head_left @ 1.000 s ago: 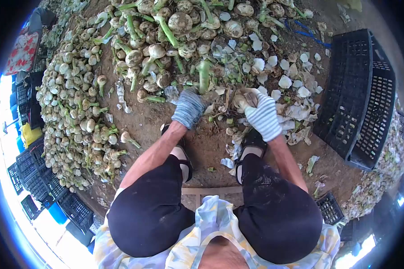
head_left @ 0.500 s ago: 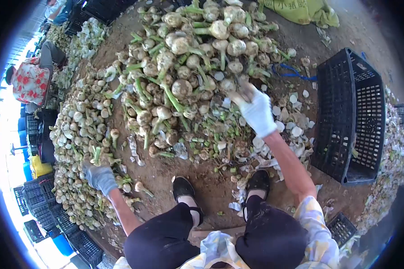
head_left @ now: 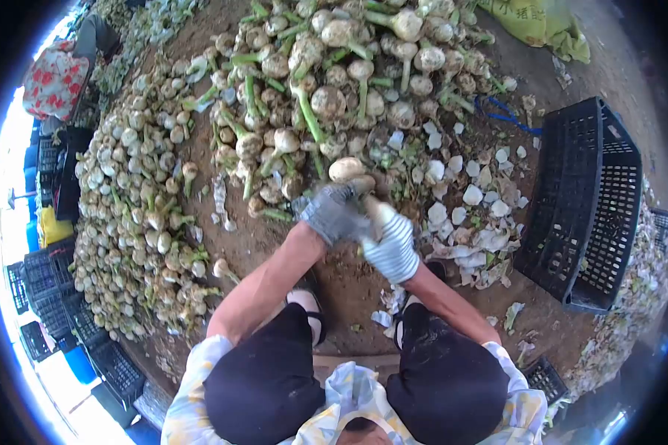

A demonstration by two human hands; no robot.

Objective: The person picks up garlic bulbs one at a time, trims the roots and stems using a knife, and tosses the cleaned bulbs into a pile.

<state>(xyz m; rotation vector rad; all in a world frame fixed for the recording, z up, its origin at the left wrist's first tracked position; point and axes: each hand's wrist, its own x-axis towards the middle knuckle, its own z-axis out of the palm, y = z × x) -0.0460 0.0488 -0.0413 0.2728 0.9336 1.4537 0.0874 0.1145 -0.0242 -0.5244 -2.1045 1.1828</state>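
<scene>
Both of my hands meet in front of my knees, at the near edge of a heap of garlic bulbs with green stems. My left hand, in a grey glove, is closed at a pale garlic bulb. My right hand, in a white striped glove, has its fingers closed right beside it; motion blur hides what they hold, if anything. Trimmed bulbs form a wide pile at the left. Pale cut pieces and skins lie on the soil to the right of the heap.
A tall black crate stands at the right, with a smaller one below it. A yellow-green sack and a blue cord lie at the upper right. Another person in a red-flowered top is at the upper left, above stacked crates.
My left hand has moved from the left pile to the centre. My right hand has come down and left from the heap to meet it. A bulb now shows at my hands. The view has shifted.
</scene>
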